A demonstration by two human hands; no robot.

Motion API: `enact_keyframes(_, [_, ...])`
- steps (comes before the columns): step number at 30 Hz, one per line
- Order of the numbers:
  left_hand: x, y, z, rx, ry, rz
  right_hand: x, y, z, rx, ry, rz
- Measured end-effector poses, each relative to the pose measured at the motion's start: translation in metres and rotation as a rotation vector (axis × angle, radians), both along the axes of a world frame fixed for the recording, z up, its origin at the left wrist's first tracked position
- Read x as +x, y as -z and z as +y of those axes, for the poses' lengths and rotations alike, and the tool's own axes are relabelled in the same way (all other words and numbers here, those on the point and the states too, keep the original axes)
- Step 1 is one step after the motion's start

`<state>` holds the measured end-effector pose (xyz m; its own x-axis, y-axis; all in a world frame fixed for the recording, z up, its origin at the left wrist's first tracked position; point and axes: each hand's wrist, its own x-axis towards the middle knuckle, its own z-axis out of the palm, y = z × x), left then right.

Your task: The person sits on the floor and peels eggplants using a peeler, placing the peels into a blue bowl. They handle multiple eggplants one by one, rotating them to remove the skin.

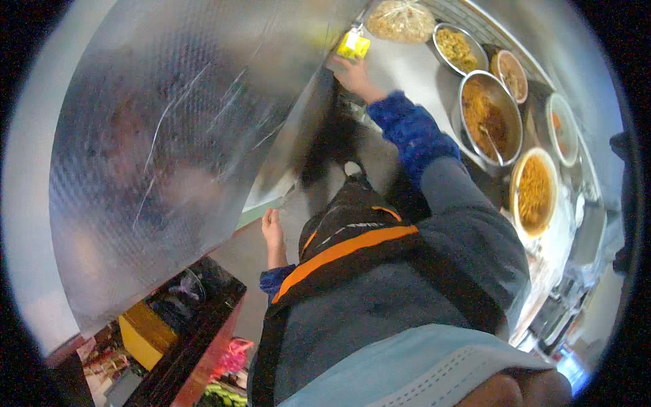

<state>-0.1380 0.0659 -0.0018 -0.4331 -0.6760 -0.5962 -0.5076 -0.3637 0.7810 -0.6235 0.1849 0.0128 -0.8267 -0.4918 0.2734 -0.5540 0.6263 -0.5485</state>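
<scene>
A large silver panel point(176, 149) with a scratched, dimpled surface rises along my left side. My right hand point(356, 78) reaches far forward in a dark blue fuzzy cuff, its fingers closed at the panel's edge. The fingertips are partly blurred. Just beyond them is a small bright yellow card-like piece point(353, 45). Low beside the same panel, my left hand point(272, 232) is raised with fingers stretched upward. It holds nothing that I can see, and a gap shows between it and the panel.
A counter point(400, 64) on the right bears a clear bag of dry food point(400, 20), a steel bowl point(488, 115) with a spoon, a tub of orange-brown food point(534, 193) and several other containers. At lower left stands a dark crate point(203, 319) beside a yellow box point(146, 339).
</scene>
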Motion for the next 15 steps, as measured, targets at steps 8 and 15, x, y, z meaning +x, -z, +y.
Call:
enact_keyframes(8, [-0.065,-0.044,0.036,0.044,-0.237,-0.032,-0.102,0.01,-0.023,0.03,0.109,-0.096])
enact_keyframes(15, [-0.113,-0.044,0.03,0.006,-0.067,-0.005,-0.123,-0.029,-0.011,-0.382,0.178,-0.034])
